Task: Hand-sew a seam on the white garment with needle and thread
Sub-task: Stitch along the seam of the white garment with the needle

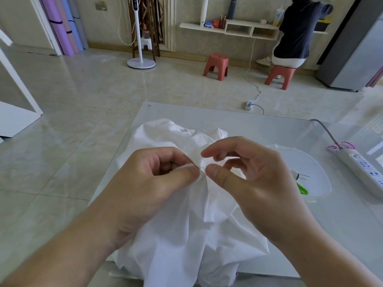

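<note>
1. The left hand (157, 172) is pinching a raised fold of the garment (186, 220) between thumb and forefinger, fingers curled round the cloth; it is holding the fold taut just left of the needle (189, 161). Keeping this pinch firm and close to the needle is what is giving the stitch a steady edge

2. The needle is lying slanted through the pinched fold, its shaft showing above the left thumb and its tip seemingly poking out just right of that thumb; the thread is too fine to make out

3. The right hand (246, 172) is hovering just right of the needle with thumb and forefinger parted, gripping nothing; it looks as if it is reaching for the tip. Taking the tip squarely between the pads and drawing along the needle's own line should be keeping the cloth from puckering

4. The garment is lying bunched on the table (238, 119), spreading below the needle toward the wearer. Letting the bulk rest there is taking weight off the seam

5. Well right of the needle, a clear tray (319, 183) is holding small sewing bits, and a power strip (364, 170) is lying beyond it
</note>
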Tool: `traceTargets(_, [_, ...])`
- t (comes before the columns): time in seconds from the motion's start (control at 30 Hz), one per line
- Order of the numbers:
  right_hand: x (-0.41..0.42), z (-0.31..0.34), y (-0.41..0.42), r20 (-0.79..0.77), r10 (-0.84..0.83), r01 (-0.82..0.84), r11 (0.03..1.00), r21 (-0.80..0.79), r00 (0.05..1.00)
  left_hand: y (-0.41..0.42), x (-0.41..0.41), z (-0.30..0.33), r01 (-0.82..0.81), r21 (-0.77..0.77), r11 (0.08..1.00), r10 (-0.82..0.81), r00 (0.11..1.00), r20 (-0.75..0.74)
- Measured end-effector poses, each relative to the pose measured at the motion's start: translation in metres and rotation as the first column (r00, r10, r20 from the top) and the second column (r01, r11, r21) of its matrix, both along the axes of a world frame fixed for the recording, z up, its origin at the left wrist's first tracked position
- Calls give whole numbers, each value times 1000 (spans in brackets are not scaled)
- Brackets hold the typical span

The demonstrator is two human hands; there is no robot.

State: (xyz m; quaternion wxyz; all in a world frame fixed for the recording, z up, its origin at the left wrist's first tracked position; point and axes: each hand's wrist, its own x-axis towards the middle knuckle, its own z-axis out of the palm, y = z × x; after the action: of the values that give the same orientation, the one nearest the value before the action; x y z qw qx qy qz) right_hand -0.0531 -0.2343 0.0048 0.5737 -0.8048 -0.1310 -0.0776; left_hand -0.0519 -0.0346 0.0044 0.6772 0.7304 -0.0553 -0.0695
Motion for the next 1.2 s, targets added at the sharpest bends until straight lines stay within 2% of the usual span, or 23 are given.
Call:
traceTargets(0.1, [-1, -4, 7, 21, 74, -73, 997, -27, 997, -2, -1, -2, 53, 49, 997, -53, 999, 4])
traceTargets(0.2, [0, -8, 9, 39, 55, -55, 998, 1, 998, -3, -2, -4, 73, 87, 994, -72, 997, -4])
traceTargets(0.3, [1, -9, 9, 14, 92, -93, 966, 243, 996, -5, -2, -5, 71, 158, 985, -74, 997, 15])
traceTargets(0.37, [2, -6, 8, -18, 130, -108, 886, 450, 991, -5, -1, -6, 34, 229, 973, -39, 999, 20])
traceTargets(0.43, [5, -2, 4, -44, 168, -112, 809, 577, 985, -5, 0, -9, -3, 304, 953, -1, 1000, 12])
traceTargets(0.53, [6, 6, -3, -101, 212, -91, 738, 669, 972, -3, 1, -11, -6, 314, 949, 8, 1000, -5])
traceTargets(0.7, [5, 16, -8, -182, 216, -42, 747, 664, 959, 0, 3, -12, 15, 282, 959, -16, 1000, -1])
traceTargets(0.8, [4, 18, -12, -216, 204, -44, 817, 575, 955, 0, 2, -12, 14, 282, 959, -19, 1000, 14])
traceTargets(0.87, [3, 17, -13, -241, 123, -20, 921, 390, 963, 1, 3, -12, 12, 276, 961, -20, 999, 26])
traceTargets(0.93, [3, 13, -12, -236, 10, 23, 990, 138, 972, 1, 4, -12, 3, 278, 961, -13, 999, 35])
traceTargets(1.03, [4, 7, -10, -231, -85, 43, 983, -180, 969, 2, 5, -13, -12, 279, 960, -1, 999, 48])
traceTargets(1.2, [2, 13, -7, -232, -94, -2, 924, -382, 968, 3, 6, -13, -28, 250, 968, 14, 998, 59])
